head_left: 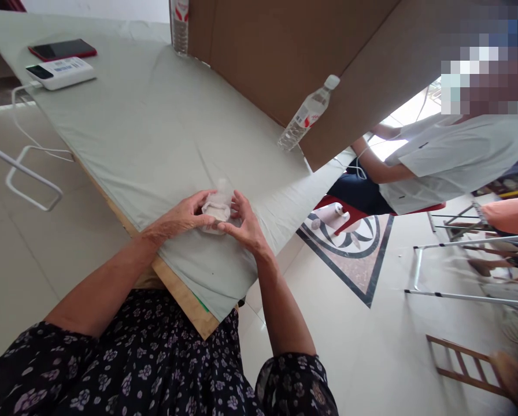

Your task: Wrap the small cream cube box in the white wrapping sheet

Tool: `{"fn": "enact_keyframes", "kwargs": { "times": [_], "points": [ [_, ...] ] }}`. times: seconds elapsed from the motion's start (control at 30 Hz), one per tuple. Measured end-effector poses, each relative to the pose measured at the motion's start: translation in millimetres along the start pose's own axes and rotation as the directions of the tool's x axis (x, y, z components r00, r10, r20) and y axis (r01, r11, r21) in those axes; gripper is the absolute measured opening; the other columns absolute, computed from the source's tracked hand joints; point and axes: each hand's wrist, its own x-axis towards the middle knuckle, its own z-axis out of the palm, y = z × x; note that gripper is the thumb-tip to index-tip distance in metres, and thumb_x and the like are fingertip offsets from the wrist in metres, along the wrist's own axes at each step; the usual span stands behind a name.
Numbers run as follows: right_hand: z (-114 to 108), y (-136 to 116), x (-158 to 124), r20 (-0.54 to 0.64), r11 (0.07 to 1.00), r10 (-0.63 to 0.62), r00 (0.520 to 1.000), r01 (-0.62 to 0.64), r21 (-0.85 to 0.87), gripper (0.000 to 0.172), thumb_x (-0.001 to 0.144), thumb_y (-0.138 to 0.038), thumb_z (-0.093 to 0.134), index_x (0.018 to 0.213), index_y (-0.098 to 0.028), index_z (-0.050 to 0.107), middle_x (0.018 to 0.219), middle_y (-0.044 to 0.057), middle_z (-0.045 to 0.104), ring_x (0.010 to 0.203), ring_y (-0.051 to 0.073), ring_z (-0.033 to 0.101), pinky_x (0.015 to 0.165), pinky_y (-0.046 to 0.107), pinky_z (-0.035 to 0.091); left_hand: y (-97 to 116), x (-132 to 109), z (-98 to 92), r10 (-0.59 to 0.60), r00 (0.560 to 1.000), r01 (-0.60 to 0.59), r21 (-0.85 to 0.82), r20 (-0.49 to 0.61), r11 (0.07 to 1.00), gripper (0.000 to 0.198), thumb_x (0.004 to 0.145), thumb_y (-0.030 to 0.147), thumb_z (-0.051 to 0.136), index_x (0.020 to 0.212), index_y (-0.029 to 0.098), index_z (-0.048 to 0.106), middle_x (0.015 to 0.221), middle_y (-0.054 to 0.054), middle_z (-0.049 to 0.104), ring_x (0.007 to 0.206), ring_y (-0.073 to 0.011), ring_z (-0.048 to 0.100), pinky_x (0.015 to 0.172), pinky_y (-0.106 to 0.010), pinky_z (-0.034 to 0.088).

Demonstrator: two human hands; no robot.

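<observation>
My left hand (185, 215) and my right hand (244, 225) meet on a small white bundle of cloth or plastic (216, 211) that rests on the pale green table cover (155, 127) near its front edge. Fingers of both hands are curled round the bundle, the left from the left side, the right from the right with thumb and forefinger pinching its edge. What the bundle holds is not clear.
A plastic water bottle (309, 112) leans by a tall cardboard panel (293, 52); a second bottle (180, 26) stands at the back. A red phone (62, 49) and a white power bank (60, 72) lie far left. A seated person (436, 162) is at right, near metal frames (458, 271).
</observation>
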Motion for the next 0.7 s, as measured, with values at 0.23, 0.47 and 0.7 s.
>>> {"fn": "enact_keyframes", "kwargs": {
  "times": [0.23, 0.47, 0.7],
  "points": [
    [13.8, -1.4, 7.7, -0.024, 0.979, 0.103, 0.994, -0.097, 0.181, 0.105, 0.071, -0.070, 0.084, 0.157, -0.028, 0.040, 0.112, 0.006, 0.067, 0.087, 0.020, 0.064, 0.078, 0.038, 0.057, 2.2, 0.8, 3.4, 0.011, 0.998, -0.013, -0.039, -0.059, 0.999, 0.088, 0.077, 0.037, 0.077, 0.154, 0.011, 0.045, 0.147, -0.018, 0.062, 0.135, -0.0352, 0.060, 0.111, -0.047, 0.050],
    [19.7, -6.7, 1.8, -0.055, 0.966, 0.150, 0.987, -0.135, 0.220, 0.103, 0.073, -0.071, 0.082, 0.157, -0.027, 0.040, 0.108, 0.005, 0.069, 0.082, 0.019, 0.063, 0.075, 0.038, 0.055, -7.2, 2.9, -0.3, -0.003, 0.995, -0.006, -0.090, -0.102, 0.996, 0.092, 0.073, 0.042, 0.083, 0.153, 0.011, 0.048, 0.142, -0.020, 0.066, 0.136, -0.0377, 0.059, 0.111, -0.047, 0.051],
    [10.0, -4.5, 8.5, -0.148, 0.973, 0.111, 0.983, -0.077, 0.216, 0.079, 0.079, -0.068, 0.076, 0.143, -0.026, 0.056, 0.115, 0.008, 0.072, 0.101, 0.023, 0.067, 0.093, 0.042, 0.054, -8.2, 5.6, -1.5, -0.035, 0.995, 0.028, -0.081, -0.096, 0.996, 0.093, 0.074, 0.045, 0.082, 0.153, 0.011, 0.047, 0.135, -0.017, 0.069, 0.127, -0.0344, 0.065, 0.101, -0.042, 0.056]
  ]
}}
